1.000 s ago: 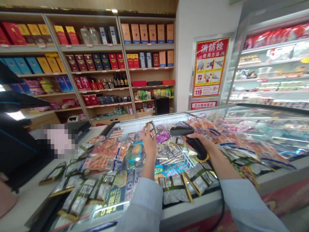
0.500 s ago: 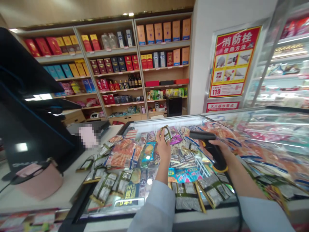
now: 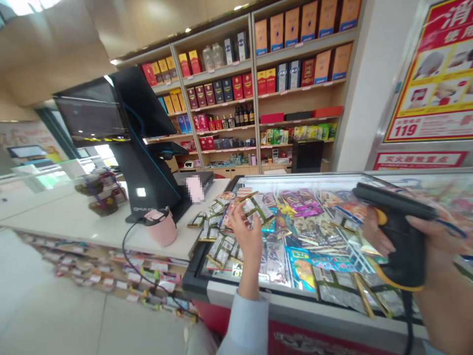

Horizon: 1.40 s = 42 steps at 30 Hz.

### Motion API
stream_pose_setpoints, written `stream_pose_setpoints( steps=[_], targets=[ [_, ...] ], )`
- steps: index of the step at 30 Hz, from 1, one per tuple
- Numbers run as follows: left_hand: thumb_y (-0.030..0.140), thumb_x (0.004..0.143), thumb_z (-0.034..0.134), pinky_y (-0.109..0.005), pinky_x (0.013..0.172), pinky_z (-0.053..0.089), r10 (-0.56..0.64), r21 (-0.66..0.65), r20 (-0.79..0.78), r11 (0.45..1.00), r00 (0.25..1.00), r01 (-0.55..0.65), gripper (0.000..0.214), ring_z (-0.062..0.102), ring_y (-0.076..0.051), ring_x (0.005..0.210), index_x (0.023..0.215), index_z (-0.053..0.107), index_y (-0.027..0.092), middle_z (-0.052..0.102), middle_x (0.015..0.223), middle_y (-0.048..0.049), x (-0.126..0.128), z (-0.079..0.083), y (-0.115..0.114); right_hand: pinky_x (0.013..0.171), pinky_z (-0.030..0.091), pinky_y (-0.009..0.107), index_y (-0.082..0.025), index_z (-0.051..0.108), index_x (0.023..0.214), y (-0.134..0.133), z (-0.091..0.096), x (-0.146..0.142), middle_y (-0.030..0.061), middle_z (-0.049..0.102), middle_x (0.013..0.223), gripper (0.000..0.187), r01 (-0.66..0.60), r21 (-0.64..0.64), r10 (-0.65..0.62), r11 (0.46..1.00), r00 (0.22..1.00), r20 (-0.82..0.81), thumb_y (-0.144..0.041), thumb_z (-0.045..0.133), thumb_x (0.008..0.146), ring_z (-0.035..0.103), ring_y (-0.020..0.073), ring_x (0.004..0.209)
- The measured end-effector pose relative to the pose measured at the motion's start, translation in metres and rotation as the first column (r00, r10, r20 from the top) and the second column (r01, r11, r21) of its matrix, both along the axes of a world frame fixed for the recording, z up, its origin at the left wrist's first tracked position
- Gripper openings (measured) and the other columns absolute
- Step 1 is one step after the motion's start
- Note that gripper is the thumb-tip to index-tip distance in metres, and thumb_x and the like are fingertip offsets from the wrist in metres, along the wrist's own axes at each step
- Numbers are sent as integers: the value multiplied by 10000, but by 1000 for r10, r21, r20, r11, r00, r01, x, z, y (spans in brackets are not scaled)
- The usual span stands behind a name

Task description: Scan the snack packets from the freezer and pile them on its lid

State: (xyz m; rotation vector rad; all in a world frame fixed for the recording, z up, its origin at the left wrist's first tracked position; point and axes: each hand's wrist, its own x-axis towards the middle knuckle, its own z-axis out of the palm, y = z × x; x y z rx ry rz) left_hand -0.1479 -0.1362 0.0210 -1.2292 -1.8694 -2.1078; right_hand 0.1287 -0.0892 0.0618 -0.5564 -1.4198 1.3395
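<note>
My left hand [image 3: 246, 234] is over the left part of the glass-topped freezer, its fingers curled at the edge of a silver-and-green packet [image 3: 260, 208] with gold ends. The packet is tilted, and part of its near edge is hidden by the fingers. On the right, my right hand [image 3: 438, 241] is wrapped round the grip of a black-and-yellow barcode scanner [image 3: 402, 246], whose head points left. Similar packets [image 3: 221, 249] lie on the freezer's left side, and more packets [image 3: 338, 291] rest along its front edge.
Colourful frozen-food bags [image 3: 310, 231] fill the freezer [image 3: 254, 301]. To its left, a white counter [image 3: 107, 231] carries a black checkout terminal [image 3: 148, 162] and a pink container [image 3: 162, 229]. The scanner's cable [image 3: 407, 315] hangs down. Shelves of boxes [image 3: 229, 88] line the back wall.
The view has swung left, bringing in more of the counter and terminal. My left hand has carried the packet left toward the similar packets. The scanner stays in my right hand and appears closer.
</note>
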Motion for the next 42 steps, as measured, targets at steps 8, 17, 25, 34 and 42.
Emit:
stream_pose_setpoints(
  steps=[8,17,25,34,42],
  targets=[
    [263,825,503,-362,820,488,274,-164,-10,948,962,-272,283,578,-191,897,1088,573,185,508,1157,-116,-118,-55,-72,378,260,284,-212,611,725,-30,-36,-131,16,433,438,337,-350,-147,317,925,925,-207,-544,555,721,347,137,376],
    [226,831,474,-489,1011,389,255,-241,-178,925,950,-294,269,512,-277,1145,1075,577,180,533,1165,-130,-141,-96,-62,356,350,238,-211,561,738,-37,-111,-201,-10,477,443,336,-410,-356,332,840,907,-260,-543,607,720,397,117,361],
    [302,888,442,-458,1024,350,216,-203,-90,952,972,-231,200,477,-247,1130,1019,554,201,578,1138,-103,-142,-92,-70,360,379,232,-219,570,737,-61,-127,-204,-16,454,456,299,-302,-467,162,831,934,-317,-516,590,763,399,116,382],
    [289,858,483,-448,1016,363,274,-177,52,949,960,-261,266,493,-234,1105,1102,503,185,542,1123,-101,-142,-102,-74,355,391,223,-210,591,731,-67,-134,-199,-20,471,427,336,-335,-490,200,805,930,-309,-544,625,719,410,110,360],
    [234,796,534,-434,1001,365,275,-169,2,948,961,-271,247,467,-201,1029,1032,488,177,479,1053,-62,-142,-93,-75,360,390,196,-175,585,777,-72,-130,-200,-26,530,450,351,-385,-407,235,828,898,-371,-517,638,725,434,91,349]
  ],
)
